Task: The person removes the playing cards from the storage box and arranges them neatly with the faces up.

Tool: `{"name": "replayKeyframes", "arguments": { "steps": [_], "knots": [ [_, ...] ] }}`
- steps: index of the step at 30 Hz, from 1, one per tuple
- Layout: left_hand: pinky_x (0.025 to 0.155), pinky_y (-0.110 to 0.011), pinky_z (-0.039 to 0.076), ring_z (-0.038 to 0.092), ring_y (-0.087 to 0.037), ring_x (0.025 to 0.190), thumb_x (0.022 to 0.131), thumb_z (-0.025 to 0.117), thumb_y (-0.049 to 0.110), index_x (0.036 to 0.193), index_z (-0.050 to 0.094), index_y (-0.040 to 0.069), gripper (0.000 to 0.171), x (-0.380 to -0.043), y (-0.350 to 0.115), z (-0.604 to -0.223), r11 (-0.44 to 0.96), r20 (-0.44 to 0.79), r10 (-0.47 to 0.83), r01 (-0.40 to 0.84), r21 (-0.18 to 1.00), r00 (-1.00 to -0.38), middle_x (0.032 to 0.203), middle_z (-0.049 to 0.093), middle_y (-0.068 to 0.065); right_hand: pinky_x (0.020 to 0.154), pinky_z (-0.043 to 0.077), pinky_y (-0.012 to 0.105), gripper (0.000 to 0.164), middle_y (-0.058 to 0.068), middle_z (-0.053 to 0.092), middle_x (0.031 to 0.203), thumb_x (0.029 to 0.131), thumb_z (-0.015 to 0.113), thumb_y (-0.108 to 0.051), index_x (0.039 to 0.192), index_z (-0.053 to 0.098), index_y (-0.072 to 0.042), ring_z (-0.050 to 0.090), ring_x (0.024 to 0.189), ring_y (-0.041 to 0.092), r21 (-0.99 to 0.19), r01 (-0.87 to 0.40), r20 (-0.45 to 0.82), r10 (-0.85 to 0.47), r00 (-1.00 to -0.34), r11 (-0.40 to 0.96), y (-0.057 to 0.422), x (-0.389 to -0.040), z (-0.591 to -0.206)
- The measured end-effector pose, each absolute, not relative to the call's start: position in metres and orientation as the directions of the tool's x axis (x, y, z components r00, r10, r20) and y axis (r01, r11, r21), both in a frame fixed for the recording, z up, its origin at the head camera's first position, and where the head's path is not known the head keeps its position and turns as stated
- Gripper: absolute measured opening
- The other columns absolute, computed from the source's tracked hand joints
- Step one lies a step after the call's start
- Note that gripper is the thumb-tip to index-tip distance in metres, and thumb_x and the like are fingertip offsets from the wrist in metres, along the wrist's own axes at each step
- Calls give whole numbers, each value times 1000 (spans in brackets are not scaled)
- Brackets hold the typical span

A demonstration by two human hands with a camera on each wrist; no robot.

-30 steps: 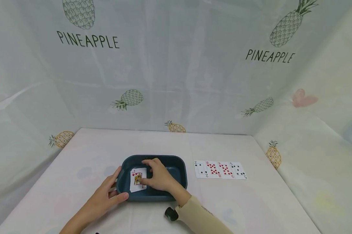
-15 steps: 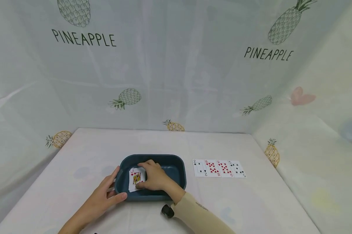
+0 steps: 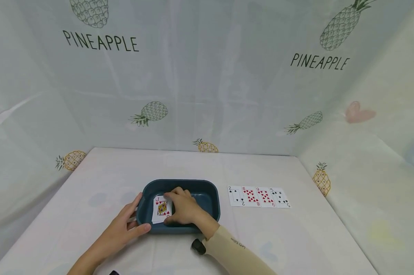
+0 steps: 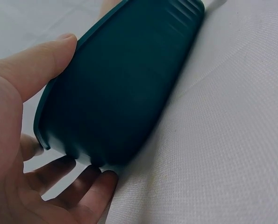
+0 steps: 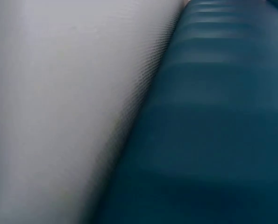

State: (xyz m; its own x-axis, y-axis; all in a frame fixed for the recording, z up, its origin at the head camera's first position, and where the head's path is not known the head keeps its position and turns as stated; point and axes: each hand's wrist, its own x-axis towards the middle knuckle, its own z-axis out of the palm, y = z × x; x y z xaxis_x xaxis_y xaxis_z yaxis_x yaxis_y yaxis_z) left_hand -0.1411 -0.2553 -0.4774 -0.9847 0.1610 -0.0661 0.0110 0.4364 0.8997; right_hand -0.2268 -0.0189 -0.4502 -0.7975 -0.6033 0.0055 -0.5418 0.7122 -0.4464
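I had the person's bare left hand (image 3: 122, 227) at the left end of a dark blue, rounded rectangular tray (image 3: 207, 200), its thumb on the near rim and its bent fingers against the outer end wall, so that it gripped that corner. My left wrist feed showed the same hold from the side, the fingers spread with gaps between them. The bare right hand (image 3: 184, 209) reached into the tray, partly curled, thumb at the near edge and a fingertip at the far edge of a small pile of white, rectangular playing cards (image 3: 161, 209), which it pinched there; a red jack lay face up on top. The pile was in the tray's left half. A beige sleeve (image 3: 237, 250) covered the right forearm, with a small black knob-like piece (image 3: 198, 246) beside its cuff. On my right wrist feed I got a blurred blue wall and white cloth (image 3: 255, 240), but could not make out the fingers. Near the tray, on its right, a face-up row of four white playing cards (image 3: 258, 196) lay on the cloth: black two, red ten, red nine, black five.
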Motion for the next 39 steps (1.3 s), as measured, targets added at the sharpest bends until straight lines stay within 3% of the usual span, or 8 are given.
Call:
{"name": "replayKeyframes", "arguments": {
  "steps": [17,25,39],
  "knots": [
    [103,-29,57,48,-42,145,100,77,31,173,10,26,100,-140,-254,-478,433,-57,163,20,901,-985,164,29,-22,103,51,36,84,7,51,138,78,97,-30,151,60,-11,50,119,21,-501,-536,21,-609,-793,680,-14,-232,-454],
    [106,-37,56,48,-43,145,99,78,35,173,10,26,101,-141,-253,-476,469,-78,144,-2,883,-987,164,30,-23,102,52,27,86,4,50,132,76,99,-27,150,60,-8,53,114,15,-535,-524,51,-594,-803,663,-10,-233,-455],
    [105,-36,57,50,-43,144,99,79,33,173,11,24,101,-141,-253,-477,465,-69,147,7,885,-987,162,31,-24,100,53,27,82,3,51,130,75,100,-27,146,63,-10,56,109,14,-562,-492,31,-577,-816,665,-8,-231,-451]
  ]
}}
